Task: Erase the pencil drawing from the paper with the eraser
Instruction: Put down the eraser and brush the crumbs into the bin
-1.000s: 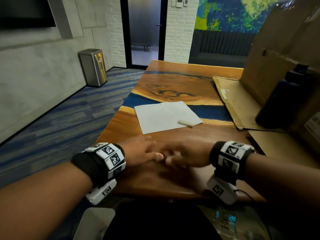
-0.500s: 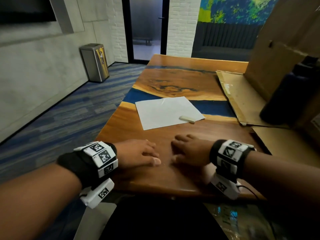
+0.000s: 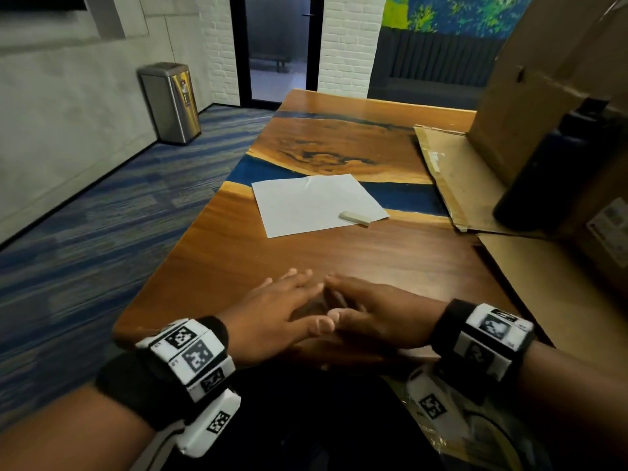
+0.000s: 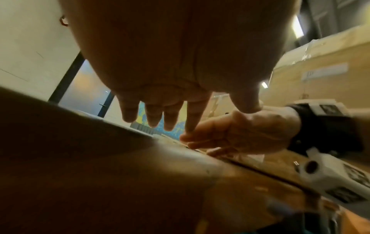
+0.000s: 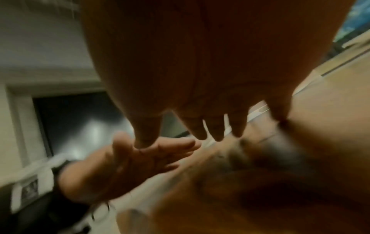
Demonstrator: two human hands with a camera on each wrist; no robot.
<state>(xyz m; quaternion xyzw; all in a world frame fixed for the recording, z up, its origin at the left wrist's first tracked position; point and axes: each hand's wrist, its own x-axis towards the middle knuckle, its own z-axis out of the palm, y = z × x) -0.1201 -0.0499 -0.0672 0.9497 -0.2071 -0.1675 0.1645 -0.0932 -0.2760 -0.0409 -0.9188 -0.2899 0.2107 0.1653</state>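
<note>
Wooden table (image 3: 306, 253) carries one paper (image 3: 316, 203), one eraser (image 3: 354, 217), two hands.

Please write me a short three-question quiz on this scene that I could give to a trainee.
1. True or false: the right hand is already holding the eraser.
2. Where does the eraser lie? A. on the cardboard; B. on the near right corner of the paper; C. on the carpet.
3. Fill in the missing word: both hands are near the close edge of the wooden ____, and the left hand has its fingers straight.

Key
1. False: it holds nothing, and the eraser lies untouched farther up the table.
2. B.
3. table.
</note>
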